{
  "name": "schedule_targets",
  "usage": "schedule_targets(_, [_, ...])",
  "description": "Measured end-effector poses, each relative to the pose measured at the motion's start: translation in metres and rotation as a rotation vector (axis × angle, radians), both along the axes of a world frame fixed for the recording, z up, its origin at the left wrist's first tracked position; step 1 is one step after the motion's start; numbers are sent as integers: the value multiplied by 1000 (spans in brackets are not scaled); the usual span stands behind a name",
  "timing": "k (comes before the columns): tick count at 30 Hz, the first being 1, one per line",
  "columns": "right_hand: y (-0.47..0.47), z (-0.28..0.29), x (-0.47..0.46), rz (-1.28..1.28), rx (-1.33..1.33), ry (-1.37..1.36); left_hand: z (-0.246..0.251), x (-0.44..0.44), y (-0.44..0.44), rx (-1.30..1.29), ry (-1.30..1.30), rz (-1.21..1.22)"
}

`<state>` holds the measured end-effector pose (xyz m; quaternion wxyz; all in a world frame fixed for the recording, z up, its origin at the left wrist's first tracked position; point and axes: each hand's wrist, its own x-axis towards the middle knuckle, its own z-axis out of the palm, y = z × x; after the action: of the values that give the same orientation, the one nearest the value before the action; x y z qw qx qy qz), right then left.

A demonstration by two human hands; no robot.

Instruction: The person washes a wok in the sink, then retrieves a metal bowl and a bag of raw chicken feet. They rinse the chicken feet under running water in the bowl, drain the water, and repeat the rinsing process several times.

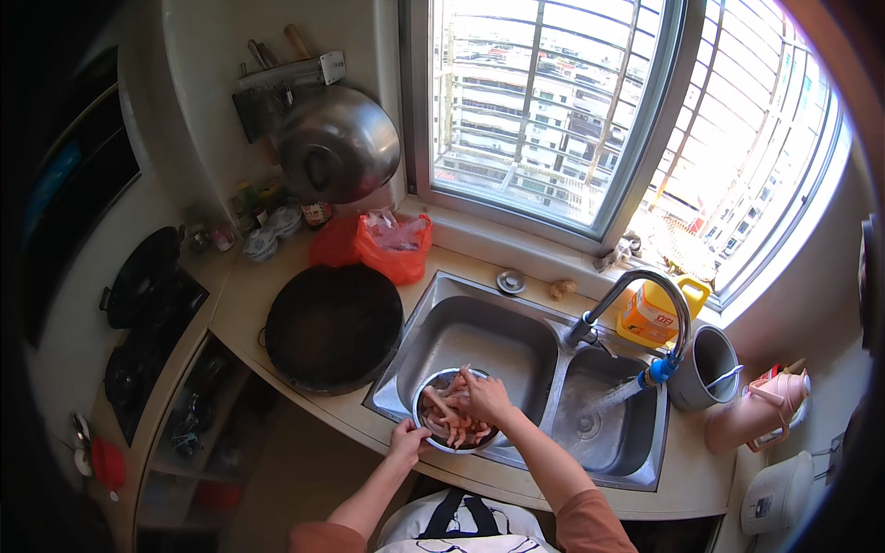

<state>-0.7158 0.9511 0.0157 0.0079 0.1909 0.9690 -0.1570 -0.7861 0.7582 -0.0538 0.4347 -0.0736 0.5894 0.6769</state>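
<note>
A round metal bowl (419, 408) of raw chicken feet (453, 418) rests at the front of the large sink basin (484, 325). My left hand (408, 441) grips the bowl's near left rim, thumb on top. Over the bowl's far right side reaches my right hand (488, 398), its fingers at a chicken foot by the far rim. The palm side of this hand is hidden. Water runs from the curved faucet (629, 276), through its blue nozzle (660, 370), into the small right basin (601, 422).
A large black wok (334, 328) stands left of the sink, before a red plastic bag (394, 249). A yellow detergent jug (657, 311), a grey pot (702, 366) and a pink vacuum flask (757, 411) line the right. The gas stove (159, 339) is far left.
</note>
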Motion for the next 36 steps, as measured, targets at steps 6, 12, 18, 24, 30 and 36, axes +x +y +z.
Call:
schedule_targets(6, [4,-13,-6,-110,-354,6,1,6,-2,-8,-2,53])
schedule_targets(12, [9,-25,-11,-50,13,185,-3,6,-3,-3,35,31])
schedule_targets(18, [14,-11,-15,156,164,267,0,9,-1,2,34,81])
schedule_targets(24, [27,-6,-10,178,81,57,0,9,-3,19,33,66])
schedule_targets(30, [8,-25,-11,-32,-128,47,-7,10,-6,59,80,62])
schedule_targets(36, [19,-33,-14,-29,-404,58,-12,7,-5,23,121,33])
